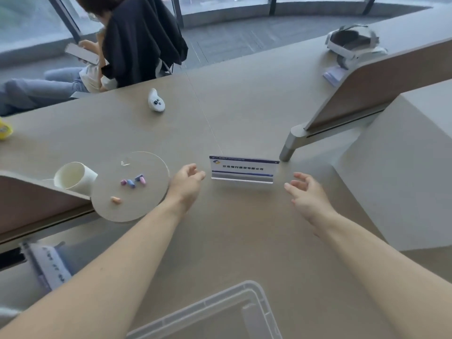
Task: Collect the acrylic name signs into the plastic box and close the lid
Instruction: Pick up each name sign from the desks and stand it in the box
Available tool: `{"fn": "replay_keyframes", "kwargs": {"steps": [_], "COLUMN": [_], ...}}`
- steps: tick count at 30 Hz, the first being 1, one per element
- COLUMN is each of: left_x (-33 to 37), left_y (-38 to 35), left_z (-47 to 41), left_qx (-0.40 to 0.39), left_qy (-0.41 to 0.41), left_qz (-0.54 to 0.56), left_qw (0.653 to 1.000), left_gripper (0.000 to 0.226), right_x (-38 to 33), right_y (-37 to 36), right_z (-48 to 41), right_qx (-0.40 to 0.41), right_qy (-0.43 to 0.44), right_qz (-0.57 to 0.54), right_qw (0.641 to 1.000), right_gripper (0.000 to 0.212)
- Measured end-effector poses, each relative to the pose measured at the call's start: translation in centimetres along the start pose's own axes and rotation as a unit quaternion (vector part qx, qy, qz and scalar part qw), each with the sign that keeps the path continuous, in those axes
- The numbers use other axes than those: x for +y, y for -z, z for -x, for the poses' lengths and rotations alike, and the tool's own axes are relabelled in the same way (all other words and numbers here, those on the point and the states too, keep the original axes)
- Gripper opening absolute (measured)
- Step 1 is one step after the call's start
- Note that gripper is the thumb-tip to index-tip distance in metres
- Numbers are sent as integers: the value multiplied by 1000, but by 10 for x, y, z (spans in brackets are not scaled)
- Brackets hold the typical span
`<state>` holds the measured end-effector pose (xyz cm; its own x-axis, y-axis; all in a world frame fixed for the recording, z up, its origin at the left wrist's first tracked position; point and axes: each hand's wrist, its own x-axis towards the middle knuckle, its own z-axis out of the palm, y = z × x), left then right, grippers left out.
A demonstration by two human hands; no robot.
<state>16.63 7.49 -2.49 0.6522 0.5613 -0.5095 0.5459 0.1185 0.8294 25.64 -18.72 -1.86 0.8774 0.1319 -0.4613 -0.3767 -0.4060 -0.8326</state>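
Head view, looking down on a grey desk (244, 113). Upright near the middle, facing the camera: one clear name sign (243, 169) with a white card, blue bands and a line of dark characters. Flanked by both hands, touched by neither. Left hand (186, 182) just beside the sign's left end, fingers loosely curled toward it, gripping nothing, a narrow gap between. Right hand (307, 194) off the sign's right end and a little nearer the camera, fingers spread and relaxed, empty, with a wider gap. Both forearms bare, reaching in from the bottom edge.

Between the forearms, at the bottom of the frame: a clear plastic box (265, 307), open-topped, only its far corner in view, well apart from the sign.

Left of the left hand, a round clear plate (137, 209) bearing a few small pastel pieces (134, 182); beside it a white paper cup (73, 177) lying on its side. Farther back, a white controller (156, 100) alone on the desk. At the far right, a white headset (354, 44) behind a slanted brown divider (381, 86). Lower left, in shadow, a blurred card (50, 263) with print, too unclear to identify. Beyond the desk, a seated person (137, 37) in a dark top with a phone (82, 53).
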Motion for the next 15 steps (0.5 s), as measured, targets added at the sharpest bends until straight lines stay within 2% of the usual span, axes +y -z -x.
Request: {"fn": "replay_keyframes", "kwargs": {"steps": [10,12,14,15], "left_x": [-4,-7,-10,-11], "left_y": [-29,-35,-42,-44], "left_z": [-74,-85,-90,-91], "left_qx": [-9,-29,-33,-23], "left_qy": [-16,-22,-40,-55], "left_qz": [-15,-11,-10,-24], "left_qw": [1000,999,999,998], "left_gripper": [56,43,20,17], "right_x": [10,10,14,16], "right_y": [-36,-43,-49,-50], "right_z": [-82,-95,-106,-109], "right_qx": [27,36,51,61], "right_qy": [13,18,28,33], "right_qz": [40,40,51,62], "right_qw": [999,998,997,996], "right_gripper": [49,44,30,20]}}
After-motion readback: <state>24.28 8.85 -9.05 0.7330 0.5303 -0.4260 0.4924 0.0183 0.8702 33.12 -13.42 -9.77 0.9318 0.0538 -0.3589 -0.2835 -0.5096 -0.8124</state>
